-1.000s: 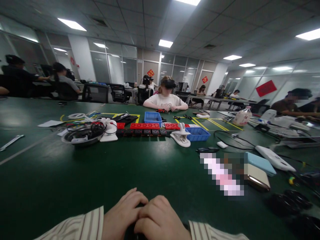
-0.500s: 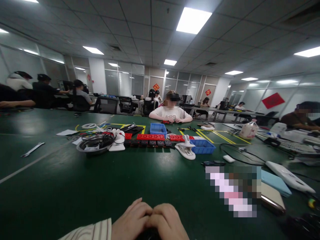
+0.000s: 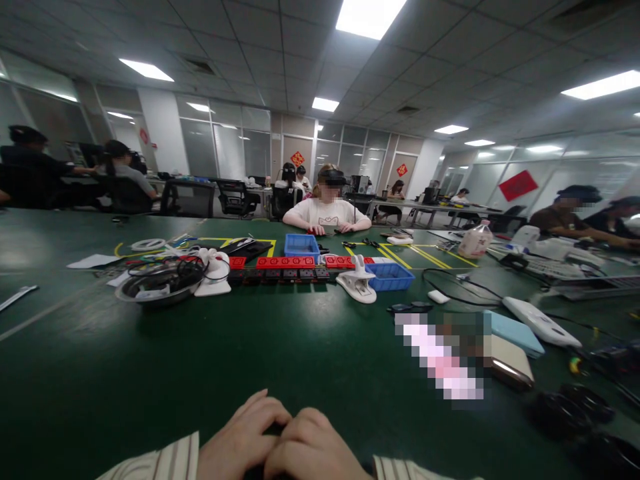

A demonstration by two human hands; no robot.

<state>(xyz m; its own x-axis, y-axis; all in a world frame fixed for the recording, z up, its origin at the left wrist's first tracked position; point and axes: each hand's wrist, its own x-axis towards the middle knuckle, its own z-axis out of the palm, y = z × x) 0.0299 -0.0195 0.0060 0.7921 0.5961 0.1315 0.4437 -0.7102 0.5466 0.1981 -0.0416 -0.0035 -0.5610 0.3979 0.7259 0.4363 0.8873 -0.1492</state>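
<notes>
Both of my hands rest close together at the bottom middle of the head view, low over the green table (image 3: 165, 373). My left hand (image 3: 245, 433) has its fingers bent and meets my right hand (image 3: 313, 443) at the fingers. The right fingers are curled inward, knuckles up. A dark patch shows beneath and between them; what they close on, if anything, is hidden. Striped cream sleeves cover both wrists. Beyond the hands stand a white clip-type base (image 3: 357, 283), a row of black sockets (image 3: 287, 275) and red socket strips (image 3: 285, 263).
A metal bowl (image 3: 133, 291) of cables lies left, beside a white device (image 3: 215, 270). Two blue bins, one (image 3: 301, 245) behind the other (image 3: 390, 277), sit mid-table. Rightward are a light-blue case (image 3: 515, 333), a white power bank (image 3: 540, 320) and a bottle (image 3: 476, 239). A co-worker (image 3: 327, 207) sits opposite.
The view has turned to the right and tipped down, so the table items appear farther left and higher. My right sleeve has come into view. My hands stay together.
</notes>
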